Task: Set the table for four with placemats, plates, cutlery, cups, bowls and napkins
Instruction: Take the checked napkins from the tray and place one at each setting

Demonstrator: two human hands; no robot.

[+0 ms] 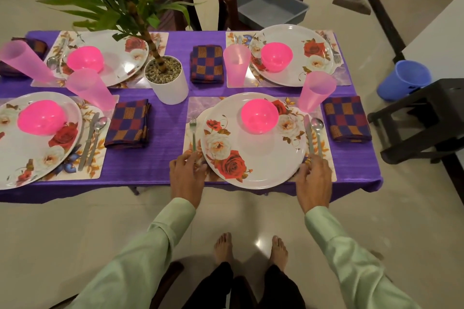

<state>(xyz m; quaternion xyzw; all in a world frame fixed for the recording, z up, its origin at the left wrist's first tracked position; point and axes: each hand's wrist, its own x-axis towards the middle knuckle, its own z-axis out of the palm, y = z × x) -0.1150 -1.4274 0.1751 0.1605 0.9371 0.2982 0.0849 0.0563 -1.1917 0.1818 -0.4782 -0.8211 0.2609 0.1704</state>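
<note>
Fork point(192, 133) handle end beneath the left hand point(187, 174).

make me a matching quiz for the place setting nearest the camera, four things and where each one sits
Things:
1. fork
2. spoon
3. bowl
4. napkin

Places:
a. on the plate
b. left of the plate
c. off the mat, to its right
d. right of the plate, beside the knife

Pairs: 1-b, 2-d, 3-a, 4-c
</note>
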